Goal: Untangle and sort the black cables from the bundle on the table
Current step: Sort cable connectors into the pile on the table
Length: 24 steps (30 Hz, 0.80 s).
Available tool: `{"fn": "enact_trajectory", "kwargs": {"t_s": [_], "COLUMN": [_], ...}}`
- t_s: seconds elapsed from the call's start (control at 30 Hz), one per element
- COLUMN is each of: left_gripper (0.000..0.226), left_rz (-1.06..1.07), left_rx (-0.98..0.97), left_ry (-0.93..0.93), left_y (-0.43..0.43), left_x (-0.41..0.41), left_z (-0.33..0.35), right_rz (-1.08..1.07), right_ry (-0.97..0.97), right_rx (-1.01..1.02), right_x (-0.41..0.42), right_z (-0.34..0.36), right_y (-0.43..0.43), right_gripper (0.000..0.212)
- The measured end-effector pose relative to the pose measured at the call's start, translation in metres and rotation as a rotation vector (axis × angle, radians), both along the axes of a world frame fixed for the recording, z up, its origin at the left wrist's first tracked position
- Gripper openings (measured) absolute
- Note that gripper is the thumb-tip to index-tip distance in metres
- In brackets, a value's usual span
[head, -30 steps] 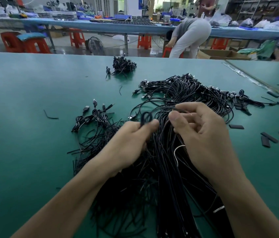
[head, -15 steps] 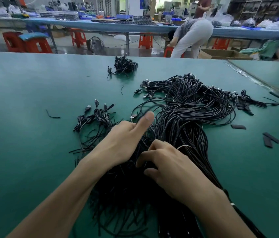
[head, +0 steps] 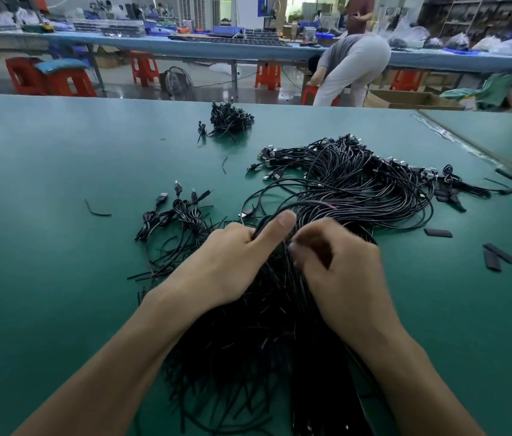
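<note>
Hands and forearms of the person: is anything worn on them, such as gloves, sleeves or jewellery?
Nothing shows. The left hand and the right hand carry no gloves or rings; the left forearm and the right forearm are bare to the frame edge, without sleeve, watch or bracelet.

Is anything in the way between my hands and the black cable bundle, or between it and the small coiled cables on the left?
No. The left hand and right hand are both in the tangled bundle of black cables. Toward the small coiled black cables, only thin loose black wire pieces lie on the green table.
</note>
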<state>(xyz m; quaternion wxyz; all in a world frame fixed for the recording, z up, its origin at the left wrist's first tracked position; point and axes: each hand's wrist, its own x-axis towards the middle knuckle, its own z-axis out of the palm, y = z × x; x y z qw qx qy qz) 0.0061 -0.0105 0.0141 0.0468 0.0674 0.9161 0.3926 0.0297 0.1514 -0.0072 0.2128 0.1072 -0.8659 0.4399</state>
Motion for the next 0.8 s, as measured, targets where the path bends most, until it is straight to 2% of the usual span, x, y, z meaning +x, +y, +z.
{"fn": "enact_trajectory", "kwargs": {"t_s": [0.1,0.2,0.27,0.43,0.57,0.6,0.73,0.8], "left_gripper": [0.068,0.060,0.055,0.046,0.052,0.056,0.059,0.064], "left_rz": [-0.036,-0.080,-0.104,-0.073,0.030,0.052,0.062,0.020], "left_rx": [-0.024,-0.013,-0.001,-0.007,-0.095,-0.133,-0.196,-0.178], "left_ry": [-0.008,-0.031,-0.037,-0.002,-0.079,-0.088,-0.082,-0.073], "left_y": [0.003,0.006,0.007,0.002,0.002,0.003,0.005,0.007], "left_x": [0.000,0.001,0.001,0.000,-0.001,-0.002,-0.001,0.003], "left_z": [-0.001,-0.004,-0.005,-0.006,-0.007,-0.008,-0.011,-0.008], "right_rz": [-0.109,-0.007,0.065,0.063,0.097,0.117,0.139,0.142], "right_ry": [-0.029,-0.075,-0.048,0.162,0.100,0.070,0.099,0.085], "right_rx": [-0.405,-0.788,-0.896,-0.794,-0.919,-0.874,-0.362,-0.248], "right_x": [-0.004,-0.002,0.002,0.012,0.014,0.013,0.010,0.009], "right_z": [0.001,0.005,0.009,0.020,0.038,0.042,0.045,0.038], "right_y": [0.002,-0.005,-0.010,-0.020,-0.004,0.002,0.011,0.005], "right_gripper": [0.009,0.013,0.015,0.017,0.012,0.011,0.010,0.012]}}
